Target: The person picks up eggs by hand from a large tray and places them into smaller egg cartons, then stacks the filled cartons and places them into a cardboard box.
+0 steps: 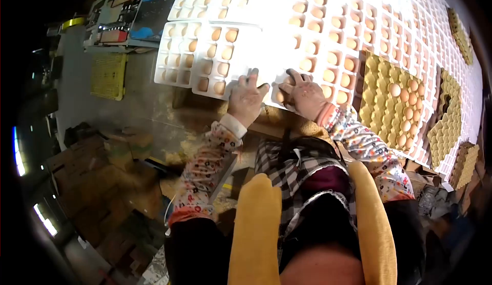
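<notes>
My left hand point(246, 98) lies at the front edge of the white egg trays, fingers stretched over a bright, washed-out stretch of white. Just to its left is a white tray point(210, 94) with brown eggs point(223, 69) sitting in its square pockets. My right hand point(306, 98) rests on the same front edge, its fingers spread beside a brown egg point(280, 96). More white trays point(328, 98) with eggs in rows run on to the right of that hand. Strong glare hides the pockets between and beyond my hands.
To the right, a yellow pulp egg tray point(379, 95) carries several loose eggs point(405, 96) on top of the white trays. Other pulp trays point(445, 121) lie beyond it. At the left are a yellow plastic crate point(108, 76) and a machine point(120, 18); cardboard point(92, 182) is piled below.
</notes>
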The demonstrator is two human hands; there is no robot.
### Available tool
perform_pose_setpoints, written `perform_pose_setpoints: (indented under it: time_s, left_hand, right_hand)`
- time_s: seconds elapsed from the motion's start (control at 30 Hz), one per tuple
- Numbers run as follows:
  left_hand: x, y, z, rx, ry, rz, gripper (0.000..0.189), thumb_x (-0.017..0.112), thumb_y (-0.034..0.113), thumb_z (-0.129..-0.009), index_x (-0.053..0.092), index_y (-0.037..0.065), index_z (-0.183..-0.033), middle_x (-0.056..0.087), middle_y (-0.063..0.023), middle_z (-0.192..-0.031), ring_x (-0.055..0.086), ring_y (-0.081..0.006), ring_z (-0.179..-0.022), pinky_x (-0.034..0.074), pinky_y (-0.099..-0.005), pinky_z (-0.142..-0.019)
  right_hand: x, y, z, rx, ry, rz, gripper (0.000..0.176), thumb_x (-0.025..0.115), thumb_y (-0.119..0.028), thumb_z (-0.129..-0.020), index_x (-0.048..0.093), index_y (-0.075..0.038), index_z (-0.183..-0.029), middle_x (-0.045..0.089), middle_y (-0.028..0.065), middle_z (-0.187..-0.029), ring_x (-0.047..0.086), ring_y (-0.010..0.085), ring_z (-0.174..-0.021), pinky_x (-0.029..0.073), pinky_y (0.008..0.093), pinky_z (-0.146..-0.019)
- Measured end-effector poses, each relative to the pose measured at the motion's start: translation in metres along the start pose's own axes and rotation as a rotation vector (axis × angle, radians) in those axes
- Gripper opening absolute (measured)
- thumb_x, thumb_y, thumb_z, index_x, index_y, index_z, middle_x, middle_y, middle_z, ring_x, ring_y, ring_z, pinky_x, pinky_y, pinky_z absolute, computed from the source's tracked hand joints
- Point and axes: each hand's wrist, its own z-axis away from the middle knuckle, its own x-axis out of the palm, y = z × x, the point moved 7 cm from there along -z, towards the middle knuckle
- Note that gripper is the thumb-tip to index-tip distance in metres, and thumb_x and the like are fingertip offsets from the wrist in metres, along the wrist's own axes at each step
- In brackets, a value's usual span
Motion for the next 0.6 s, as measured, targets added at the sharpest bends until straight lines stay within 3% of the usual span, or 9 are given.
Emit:
perform_pose_setpoints:
  time_s: [0.1,0.2,0.27,0.33,0.4,0.43,0.47,0.53,0.6]
  left_hand:
    - [0.014,-0.015,-0.018,0.22,-0.136,-0.083,0.055,0.063,0.038,-0.082,0.05,0.029,-0.134,0.049,-0.0148,-0.129,0.051,-0.0297,-0.112,0.049,-0.0379,-0.085]
    - [0.014,-0.038,-0.053,0.016,-0.392,0.286,0.049,0.059,0.039,-0.089,0.05,0.018,-0.132,0.052,-0.0178,-0.127,0.059,-0.0327,-0.105,0.048,-0.04,-0.09]
    - [0.004,-0.053,-0.072,-0.188,-0.067,0.851,0.045,0.058,0.035,-0.09,0.052,0.013,-0.129,0.055,-0.0191,-0.122,0.061,-0.0354,-0.098,0.047,-0.0437,-0.092]
    - [-0.019,-0.05,-0.088,-0.286,0.441,0.666,0.039,0.058,0.024,-0.089,0.054,0.008,-0.124,0.057,-0.0214,-0.115,0.059,-0.036,-0.099,0.049,-0.0406,-0.086]
    - [0.005,-0.041,-0.115,-0.254,0.442,0.512,0.042,0.058,0.026,-0.089,0.052,0.004,-0.124,0.053,-0.0259,-0.121,0.047,-0.0382,-0.119,0.04,-0.0467,-0.1]
    - [0.018,-0.029,-0.124,-0.224,0.322,0.2,0.039,0.059,0.021,-0.087,0.054,0.004,-0.122,0.059,-0.0211,-0.112,0.055,-0.0338,-0.11,0.047,-0.0442,-0.092]
    - [0.135,-0.075,-0.138,-0.287,0.49,1.129,0.032,0.059,0.021,-0.086,0.058,0.005,-0.114,0.065,-0.0127,-0.099,0.061,-0.0252,-0.097,0.052,-0.0418,-0.078]
    - [0.066,-0.033,-0.146,-0.332,0.397,0.557,0.032,0.06,0.018,-0.086,0.058,0.004,-0.114,0.063,-0.014,-0.102,0.059,-0.0277,-0.099,0.05,-0.0421,-0.081]
    - [0.014,0.019,-0.144,-0.325,0.493,0.648,0.032,0.061,0.015,-0.086,0.057,0.004,-0.115,0.061,-0.0153,-0.105,0.057,-0.0303,-0.101,0.049,-0.0423,-0.084]
  right_hand:
    - [-0.027,-0.004,-0.03,0.101,-0.253,-0.077,0.057,0.065,-0.03,-0.082,0.05,-0.017,-0.135,0.041,0.021,-0.141,0.055,0.0389,-0.115,0.048,0.0436,-0.093]
    - [-0.015,0.048,-0.058,0.324,0.248,-0.509,0.043,0.059,-0.027,-0.085,0.059,-0.011,-0.124,0.068,0.0165,-0.099,0.067,0.0326,-0.089,0.053,0.0393,-0.081]
    - [-0.012,0.068,-0.072,0.382,0.387,-0.691,0.034,0.057,-0.023,-0.085,0.065,-0.006,-0.113,0.068,0.018,-0.092,0.067,0.031,-0.089,0.052,0.039,-0.081]
    - [-0.003,0.082,-0.068,0.331,0.541,-0.9,0.031,0.056,-0.018,-0.086,0.064,0.0,-0.111,0.069,0.0166,-0.093,0.066,0.0244,-0.088,0.052,0.0337,-0.081]
    - [-0.011,0.082,-0.033,0.371,0.509,-1.061,0.034,0.058,-0.016,-0.09,0.061,0.004,-0.117,0.069,0.0123,-0.1,0.064,0.0165,-0.091,0.05,0.0281,-0.083]
    - [-0.011,0.082,-0.009,0.302,0.549,-1.158,0.036,0.058,-0.019,-0.091,0.06,0.004,-0.118,0.069,0.0101,-0.097,0.063,0.0141,-0.087,0.05,0.0271,-0.08]
    - [-0.023,0.079,0.027,0.298,0.492,-1.172,0.036,0.057,-0.021,-0.091,0.061,0.002,-0.118,0.069,0.0119,-0.101,0.063,0.0154,-0.091,0.051,0.0287,-0.081]
    - [-0.033,0.09,0.105,0.401,0.5,-1.135,0.036,0.058,-0.022,-0.09,0.062,0.001,-0.118,0.068,0.0131,-0.102,0.063,0.0171,-0.092,0.051,0.0302,-0.082]
    - [-0.037,0.117,0.185,0.489,0.691,-1.06,0.035,0.061,-0.02,-0.089,0.062,0.001,-0.117,0.069,0.0118,-0.099,0.064,0.0172,-0.088,0.051,0.0297,-0.08]
